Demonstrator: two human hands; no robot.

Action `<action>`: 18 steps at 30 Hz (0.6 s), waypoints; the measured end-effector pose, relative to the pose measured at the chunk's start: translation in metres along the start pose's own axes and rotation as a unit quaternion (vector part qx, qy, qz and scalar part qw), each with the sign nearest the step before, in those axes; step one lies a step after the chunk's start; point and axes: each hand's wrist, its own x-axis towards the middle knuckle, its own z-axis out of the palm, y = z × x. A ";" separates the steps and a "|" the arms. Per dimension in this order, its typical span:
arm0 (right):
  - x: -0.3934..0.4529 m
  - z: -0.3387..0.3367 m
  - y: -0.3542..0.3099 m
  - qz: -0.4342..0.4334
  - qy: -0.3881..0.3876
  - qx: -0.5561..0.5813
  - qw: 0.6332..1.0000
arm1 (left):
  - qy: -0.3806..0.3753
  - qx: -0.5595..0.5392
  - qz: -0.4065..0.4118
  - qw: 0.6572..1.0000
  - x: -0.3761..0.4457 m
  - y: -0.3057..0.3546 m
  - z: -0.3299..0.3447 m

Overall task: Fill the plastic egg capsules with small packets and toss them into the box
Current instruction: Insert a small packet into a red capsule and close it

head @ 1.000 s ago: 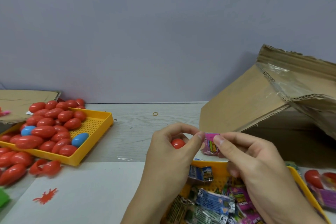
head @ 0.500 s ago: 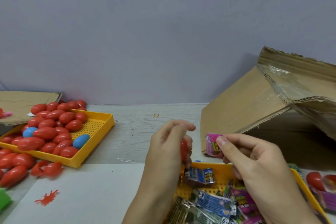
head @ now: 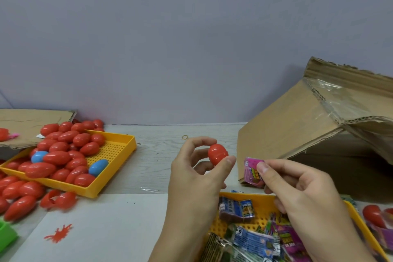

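Two hands were busy over the table: my left hand (head: 197, 173) pinched a red egg (head: 217, 154) between thumb and fingers, and my right hand (head: 297, 189) pinched a pink packet (head: 252, 171) just beside it, above the yellow tray of packets (head: 260, 198), with the cardboard box (head: 297, 125) lying open behind them
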 end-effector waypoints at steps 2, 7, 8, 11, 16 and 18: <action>0.000 0.000 0.000 0.003 0.001 0.002 1.000 | 0.001 -0.005 0.005 1.000 0.000 0.000 0.000; 0.001 0.000 0.000 0.010 -0.004 0.001 1.000 | 0.001 -0.047 -0.033 0.998 -0.001 0.002 0.006; 0.001 0.000 0.000 0.009 -0.004 -0.001 1.000 | 0.011 -0.069 -0.051 0.996 0.000 0.002 0.007; 0.001 0.000 0.000 0.011 -0.003 -0.004 1.000 | 0.023 -0.158 -0.090 0.983 0.003 0.005 0.007; 0.002 0.000 -0.001 0.017 -0.004 0.003 1.000 | -0.002 -0.301 -0.134 0.944 0.002 0.015 0.003; 0.002 0.000 -0.001 0.020 -0.006 0.003 1.000 | -0.028 -0.327 -0.147 0.933 0.000 0.018 0.000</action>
